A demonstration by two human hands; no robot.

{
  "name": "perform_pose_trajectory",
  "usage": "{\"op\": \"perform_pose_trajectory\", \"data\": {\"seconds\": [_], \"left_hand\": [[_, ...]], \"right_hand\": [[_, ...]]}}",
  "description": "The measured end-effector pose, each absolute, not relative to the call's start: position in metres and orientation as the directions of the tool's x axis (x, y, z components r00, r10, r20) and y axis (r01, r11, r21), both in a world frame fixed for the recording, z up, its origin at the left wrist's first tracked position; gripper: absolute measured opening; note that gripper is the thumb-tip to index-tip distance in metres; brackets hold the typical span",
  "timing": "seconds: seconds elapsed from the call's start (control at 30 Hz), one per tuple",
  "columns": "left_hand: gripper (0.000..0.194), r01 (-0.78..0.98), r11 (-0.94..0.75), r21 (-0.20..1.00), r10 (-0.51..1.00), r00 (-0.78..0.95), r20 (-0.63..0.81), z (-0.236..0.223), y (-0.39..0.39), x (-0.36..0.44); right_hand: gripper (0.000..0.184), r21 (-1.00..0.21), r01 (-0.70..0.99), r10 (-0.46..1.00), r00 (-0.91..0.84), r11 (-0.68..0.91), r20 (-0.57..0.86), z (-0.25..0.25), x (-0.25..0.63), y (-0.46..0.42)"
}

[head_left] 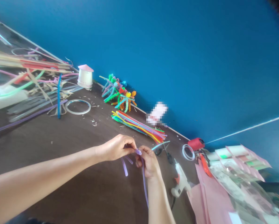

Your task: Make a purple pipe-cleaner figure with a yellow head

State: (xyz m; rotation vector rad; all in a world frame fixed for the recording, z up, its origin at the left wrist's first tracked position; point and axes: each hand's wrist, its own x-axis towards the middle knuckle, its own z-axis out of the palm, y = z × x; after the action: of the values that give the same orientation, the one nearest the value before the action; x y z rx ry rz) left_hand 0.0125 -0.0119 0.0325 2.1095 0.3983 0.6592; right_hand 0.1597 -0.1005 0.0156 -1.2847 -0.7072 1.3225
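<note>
A purple pipe cleaner [144,183] is twisted into a small knot between my hands, over the dark table. My left hand [116,147] pinches the knotted part from the left. Close against it, my right hand [149,161] has its fingers closed around the same piece. One long purple strand hangs down along my right wrist, and short purple ends dangle below my left fingertips. Just beyond the hands lies a bundle of colourful pipe cleaners [139,126]. Black-handled scissors [164,151] rest to the right of my right hand.
Small pipe cleaner figures [122,93] stand by the blue wall. A white glue gun [181,180], a red thread spool [196,143] and pink sheets [209,196] lie right. At left are a white ring [78,107], a pink-topped cup [85,77] and piled sticks [32,63].
</note>
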Motion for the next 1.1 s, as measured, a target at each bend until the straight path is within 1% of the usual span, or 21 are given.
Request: {"op": "perform_pose_trajectory", "data": {"seconds": [0.07, 0.17, 0.23, 0.33, 0.4, 0.5, 0.6, 0.67, 0.7, 0.77, 0.8, 0.87, 0.93, 0.97, 1.03, 1.1], "left_hand": [[0.012, 0.089, -0.532, 0.842, 0.563, 0.780, 0.273, 0.032, -0.013, 0.014], [0.012, 0.146, -0.482, 0.864, 0.636, 0.736, 0.231, 0.031, -0.013, 0.016], [0.011, 0.180, -0.458, 0.871, 0.665, 0.719, 0.201, 0.029, -0.013, 0.017], [0.009, 0.253, -0.461, 0.850, 0.693, 0.701, 0.167, 0.026, -0.012, 0.018], [0.008, 0.320, -0.510, 0.798, 0.710, 0.681, 0.180, 0.025, -0.011, 0.017], [0.009, 0.386, -0.638, 0.666, 0.685, 0.679, 0.264, 0.023, -0.011, 0.014], [0.014, 0.378, -0.769, 0.516, 0.580, 0.751, 0.315, 0.021, -0.011, 0.012], [0.016, 0.365, -0.825, 0.431, 0.513, 0.805, 0.299, 0.022, -0.011, 0.011], [0.016, 0.359, -0.843, 0.400, 0.487, 0.826, 0.284, 0.022, -0.011, 0.011], [0.015, 0.346, -0.863, 0.367, 0.453, 0.852, 0.263, 0.024, -0.012, 0.011], [0.014, 0.332, -0.869, 0.366, 0.438, 0.862, 0.257, 0.024, -0.012, 0.011], [0.012, 0.284, -0.871, 0.402, 0.405, 0.876, 0.260, 0.026, -0.012, 0.012], [0.011, 0.217, -0.844, 0.490, 0.386, 0.881, 0.275, 0.026, -0.011, 0.012], [0.010, 0.184, -0.816, 0.548, 0.386, 0.879, 0.279, 0.027, -0.011, 0.013], [0.009, 0.141, -0.725, 0.674, 0.415, 0.870, 0.265, 0.027, -0.010, 0.013], [0.010, 0.132, -0.609, 0.782, 0.467, 0.857, 0.219, 0.027, -0.009, 0.014]], "right_hand": [[0.023, -0.961, -0.180, 0.938, 0.239, -0.210, -0.250, 0.015, 0.158, -0.100], [0.024, -0.978, 0.087, 0.942, 0.296, -0.192, -0.158, 0.015, 0.153, -0.100], [0.026, -0.953, 0.255, 0.954, 0.287, -0.163, -0.086, 0.015, 0.149, -0.101], [0.023, -0.901, 0.427, 0.971, 0.236, -0.081, 0.025, 0.016, 0.144, -0.102], [0.018, -0.859, 0.512, 0.976, 0.201, -0.030, 0.085, 0.017, 0.141, -0.103], [0.017, -0.772, 0.636, 0.977, 0.162, 0.003, 0.138, 0.019, 0.139, -0.105], [0.020, -0.644, 0.765, 0.973, 0.141, 0.009, 0.181, 0.019, 0.139, -0.107], [0.019, -0.582, 0.813, 0.969, 0.135, 0.011, 0.207, 0.020, 0.139, -0.109], [0.019, -0.571, 0.821, 0.964, 0.143, 0.010, 0.223, 0.021, 0.140, -0.109], [0.016, -0.601, 0.799, 0.951, 0.190, -0.006, 0.244, 0.023, 0.140, -0.109], [0.015, -0.651, 0.759, 0.944, 0.228, -0.019, 0.238, 0.023, 0.141, -0.108], [0.011, -0.787, 0.615, 0.935, 0.304, -0.045, 0.184, 0.024, 0.145, -0.106], [0.008, -0.906, 0.415, 0.930, 0.359, -0.079, 0.084, 0.021, 0.150, -0.102], [0.009, -0.945, 0.312, 0.927, 0.374, -0.101, 0.024, 0.019, 0.153, -0.101], [0.013, -0.983, 0.108, 0.926, 0.365, -0.150, -0.101, 0.015, 0.159, -0.098], [0.015, -0.981, -0.060, 0.933, 0.302, -0.186, -0.195, 0.011, 0.163, -0.096]]}}
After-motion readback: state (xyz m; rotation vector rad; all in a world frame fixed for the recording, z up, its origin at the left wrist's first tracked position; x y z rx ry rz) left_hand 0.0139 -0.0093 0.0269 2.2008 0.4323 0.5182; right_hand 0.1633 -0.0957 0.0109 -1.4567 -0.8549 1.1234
